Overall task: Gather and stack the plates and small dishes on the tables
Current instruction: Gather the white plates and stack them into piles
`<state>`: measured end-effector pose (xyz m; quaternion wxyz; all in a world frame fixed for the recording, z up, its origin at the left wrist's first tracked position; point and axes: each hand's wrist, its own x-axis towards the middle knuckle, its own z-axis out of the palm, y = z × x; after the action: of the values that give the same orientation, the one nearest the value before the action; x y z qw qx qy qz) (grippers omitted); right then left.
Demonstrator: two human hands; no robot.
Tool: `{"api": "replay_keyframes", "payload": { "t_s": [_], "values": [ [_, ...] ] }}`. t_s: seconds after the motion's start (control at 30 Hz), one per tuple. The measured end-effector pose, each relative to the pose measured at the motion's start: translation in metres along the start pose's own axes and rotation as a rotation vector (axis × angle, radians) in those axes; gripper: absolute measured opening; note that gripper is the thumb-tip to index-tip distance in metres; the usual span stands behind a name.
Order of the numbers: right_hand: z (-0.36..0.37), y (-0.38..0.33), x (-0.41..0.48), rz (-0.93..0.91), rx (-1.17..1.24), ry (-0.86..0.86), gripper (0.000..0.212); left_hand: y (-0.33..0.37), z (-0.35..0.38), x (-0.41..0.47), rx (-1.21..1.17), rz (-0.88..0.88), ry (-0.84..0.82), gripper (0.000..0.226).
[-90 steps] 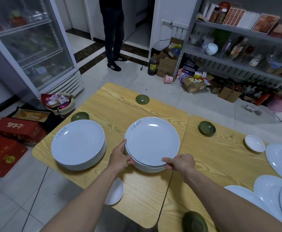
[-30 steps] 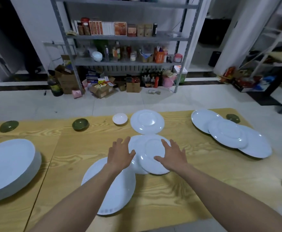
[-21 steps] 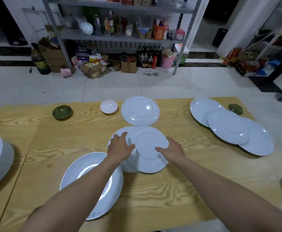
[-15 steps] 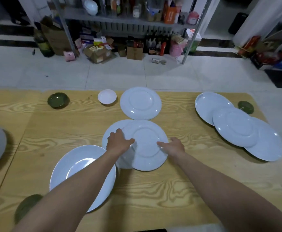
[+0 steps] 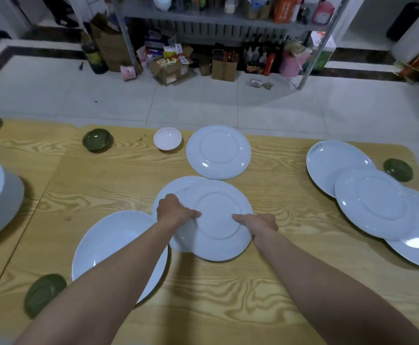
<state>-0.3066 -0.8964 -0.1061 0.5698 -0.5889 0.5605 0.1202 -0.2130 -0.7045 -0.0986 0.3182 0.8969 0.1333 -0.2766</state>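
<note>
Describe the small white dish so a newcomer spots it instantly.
On the wooden table, look along the far edge, toward the metal shelf. The small white dish sits just left of the plate lying alone. All other small dishes are dark green.

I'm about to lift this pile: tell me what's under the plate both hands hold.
A second plate lies under the top plate, offset left, its left rim showing. Anything further beneath is covered by the top plate and left hand.
</note>
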Motion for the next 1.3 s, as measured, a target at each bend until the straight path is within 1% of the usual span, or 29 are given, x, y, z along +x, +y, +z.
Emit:
{"api": "replay_keyframes", "payload": {
  "t_s": [0.07, 0.2, 0.27, 0.33, 0.37, 0.43, 0.47, 0.57, 0.67, 0.73, 0.77, 0.83, 0.9, 1.0, 1.07, 1.2, 1.3],
  "values": [
    [-0.002, -0.001, -0.001, 0.012, 0.055, -0.033, 0.072, 0.001, -0.003, -0.004, 0.004, -0.003, 0.009, 0.069],
    [-0.008, -0.003, -0.007, 0.057, 0.165, -0.12, 0.05, 0.003, -0.014, -0.015, 0.044, 0.016, 0.023, 0.061],
    [-0.011, -0.003, -0.011, 0.059, 0.218, -0.121, 0.042, 0.004, -0.017, -0.022, 0.045, 0.041, 0.029, 0.06],
    [-0.014, -0.004, -0.016, 0.017, 0.237, -0.083, 0.036, 0.006, -0.02, -0.03, 0.021, 0.055, 0.035, 0.064],
    [-0.015, -0.005, -0.018, -0.007, 0.248, -0.063, 0.036, 0.007, -0.022, -0.034, 0.005, 0.059, 0.041, 0.063],
    [-0.019, -0.009, -0.024, -0.063, 0.258, -0.029, 0.042, 0.01, -0.026, -0.044, -0.039, 0.082, 0.054, 0.05],
    [-0.02, -0.013, -0.028, -0.095, 0.26, -0.014, 0.044, 0.013, -0.029, -0.05, -0.067, 0.098, 0.059, 0.047],
    [-0.026, -0.026, -0.047, -0.202, 0.306, 0.021, 0.053, 0.025, -0.04, -0.07, -0.137, 0.159, 0.116, 0.044],
    [-0.03, -0.039, -0.069, -0.32, 0.389, 0.054, 0.063, 0.038, -0.05, -0.092, -0.252, 0.218, 0.193, 0.038],
    [-0.03, -0.045, -0.079, -0.375, 0.457, 0.044, 0.065, 0.046, -0.056, -0.104, -0.388, 0.231, 0.231, 0.028],
    [-0.03, -0.047, -0.084, -0.397, 0.491, 0.039, 0.059, 0.049, -0.058, -0.111, -0.465, 0.231, 0.254, 0.021],
    [-0.033, -0.049, -0.097, -0.422, 0.557, 0.028, 0.037, 0.053, -0.062, -0.123, -0.596, 0.239, 0.288, 0.015],
    [-0.036, -0.048, -0.109, -0.411, 0.658, 0.016, 0.038, 0.054, -0.064, -0.132, -0.69, 0.251, 0.31, 0.018],
    [-0.037, -0.045, -0.125, -0.39, 0.745, 0.016, 0.044, 0.051, -0.064, -0.145, -0.83, 0.252, 0.285, 0.024],
    [-0.033, -0.039, -0.133, -0.395, 0.796, -0.005, 0.044, 0.046, -0.067, -0.152, -0.909, 0.246, 0.252, 0.025],
    [-0.026, -0.028, -0.152, -0.416, 0.869, -0.037, 0.032, 0.028, -0.078, -0.159, -1.091, 0.208, 0.108, 0.023],
    [-0.018, -0.014, -0.169, -0.406, 0.9, -0.016, 0.022, 0.006, -0.086, -0.162, -1.123, 0.169, 0.004, 0.022]
  ]
}}
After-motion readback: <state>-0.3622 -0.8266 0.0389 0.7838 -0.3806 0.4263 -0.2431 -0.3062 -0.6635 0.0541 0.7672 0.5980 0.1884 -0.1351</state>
